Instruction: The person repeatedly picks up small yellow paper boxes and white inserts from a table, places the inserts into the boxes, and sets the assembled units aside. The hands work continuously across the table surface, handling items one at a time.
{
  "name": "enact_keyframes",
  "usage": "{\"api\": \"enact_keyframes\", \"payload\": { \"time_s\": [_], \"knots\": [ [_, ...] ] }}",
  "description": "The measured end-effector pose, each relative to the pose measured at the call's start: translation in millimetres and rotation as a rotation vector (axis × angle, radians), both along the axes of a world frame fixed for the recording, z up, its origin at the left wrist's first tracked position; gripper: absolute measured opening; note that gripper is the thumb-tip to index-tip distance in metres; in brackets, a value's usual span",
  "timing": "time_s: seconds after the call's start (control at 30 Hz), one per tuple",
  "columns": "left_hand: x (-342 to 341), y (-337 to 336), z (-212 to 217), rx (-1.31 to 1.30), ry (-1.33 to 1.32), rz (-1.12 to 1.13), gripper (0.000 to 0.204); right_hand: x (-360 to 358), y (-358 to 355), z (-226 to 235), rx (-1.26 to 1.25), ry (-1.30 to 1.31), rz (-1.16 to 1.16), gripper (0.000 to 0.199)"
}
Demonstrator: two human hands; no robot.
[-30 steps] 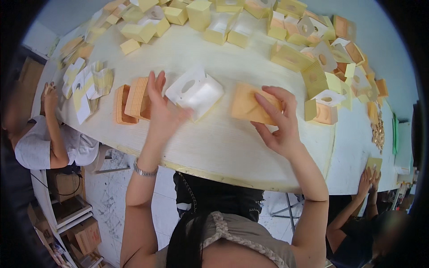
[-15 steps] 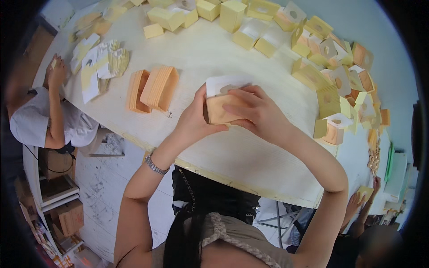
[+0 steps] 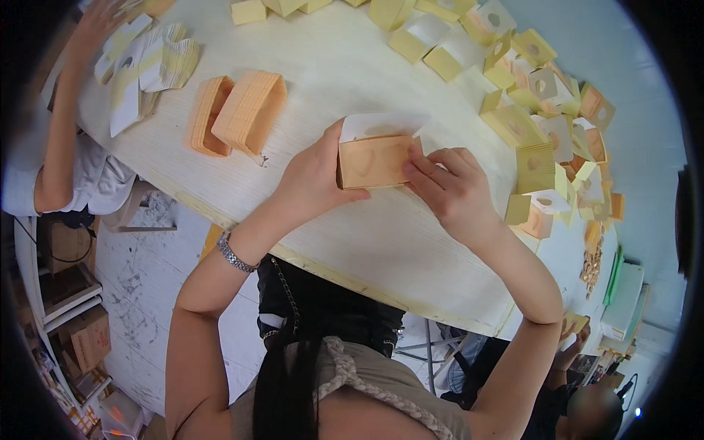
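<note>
Cardboard box [image 3: 381,126] with an orange insert [image 3: 357,166] sits over the table [image 3: 411,249], my left hand [image 3: 312,172] clamped round its left side, likely to steady it, my right hand [image 3: 456,187] pinching its right edge. Beyond, to my left, stand nested orange sleeves [image 3: 246,114], presumably for easy reach; farther off, yellow boxes [image 3: 507,122] crowd together, apparently set aside.

two orange stacks [image 3: 246,110], one held box [image 3: 367,155]

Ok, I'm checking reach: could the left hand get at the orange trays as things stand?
Probably yes: the orange trays sit just left of the left hand, with tabletop between and nothing visibly blocking. That hand is holding a box, though, so it would likely need to let go first.
</note>
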State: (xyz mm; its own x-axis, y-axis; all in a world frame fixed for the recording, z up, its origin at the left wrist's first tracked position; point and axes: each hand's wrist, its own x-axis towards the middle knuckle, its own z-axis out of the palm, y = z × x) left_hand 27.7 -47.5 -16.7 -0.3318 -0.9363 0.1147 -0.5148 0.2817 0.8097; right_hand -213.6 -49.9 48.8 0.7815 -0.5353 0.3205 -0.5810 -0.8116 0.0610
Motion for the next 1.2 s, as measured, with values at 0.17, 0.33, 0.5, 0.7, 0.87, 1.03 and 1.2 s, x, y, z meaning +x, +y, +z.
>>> {"api": "enact_keyframes", "payload": {
  "time_s": [0.17,0.33,0.5,0.7,0.87,1.03,1.2],
  "knots": [
    [-1,0,-4,-0.04,-0.024,0.011,0.099,-2,6,-17,-0.153,0.076,0.042,0.025],
    [-4,3,-6,-0.135,-0.049,0.009,0.097,1,13,-8,0.0,0.112,-0.049,0.027],
    [-2,1,-11,-0.125,-0.045,0.012,0.097,8,4,-7,-0.193,0.024,-0.165,0.026],
    [-5,5,-10,-0.135,-0.032,0.008,0.095,23,2,-25,-0.057,0.032,-0.308,0.024],
    [-1,2,-11,-0.132,-0.044,-0.001,0.096,39,6,-19,-0.171,0.286,-0.287,0.026],
    [-5,0,-4,-0.066,-0.013,0.009,0.088,45,19,-31,0.248,-0.118,-0.124,0.046],
    [-3,2,1,-0.064,-0.048,-0.012,0.082,51,15,-27,0.196,-0.099,-0.117,0.047]
  ]
}}
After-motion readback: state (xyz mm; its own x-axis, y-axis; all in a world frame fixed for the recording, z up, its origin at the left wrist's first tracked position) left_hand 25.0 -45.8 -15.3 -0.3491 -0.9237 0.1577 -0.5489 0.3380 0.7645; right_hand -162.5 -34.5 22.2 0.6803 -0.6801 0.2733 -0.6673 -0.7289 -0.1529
